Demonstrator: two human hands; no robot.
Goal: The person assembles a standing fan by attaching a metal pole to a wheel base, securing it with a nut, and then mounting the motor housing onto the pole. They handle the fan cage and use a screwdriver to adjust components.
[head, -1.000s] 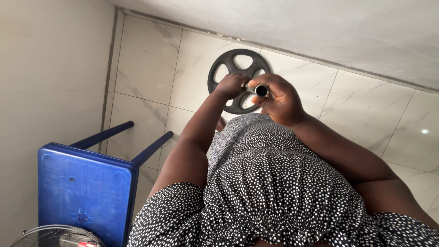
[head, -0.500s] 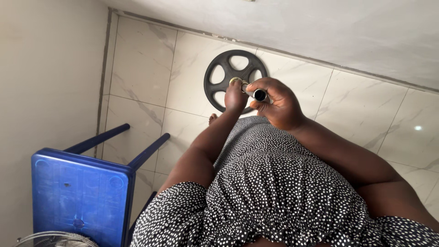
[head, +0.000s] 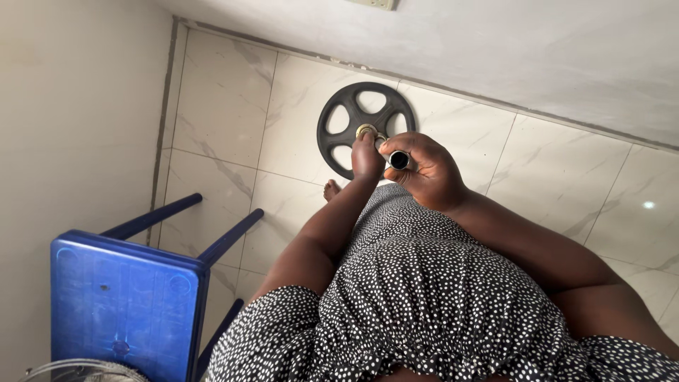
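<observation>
While your right hand [head: 428, 170] stays clenched round the short metal bar [head: 397, 158], your left hand [head: 367, 152] has slid to its far end, fingers closed on the brass-coloured collar [head: 366, 130], above the black weight plate [head: 353, 113] on the floor; the collar looks ready to turn

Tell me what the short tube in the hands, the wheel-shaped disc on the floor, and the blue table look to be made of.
Short tube: likely metal, silvery sheen, dark hollow end, held by the right hand; the left hand grips a brass-coloured ring at its far end.
Wheel-shaped disc: matte black, probably cast iron or rubber-coated; cannot tell which.
Blue table: moulded plastic, glossy, with ribs and moulding marks.
</observation>
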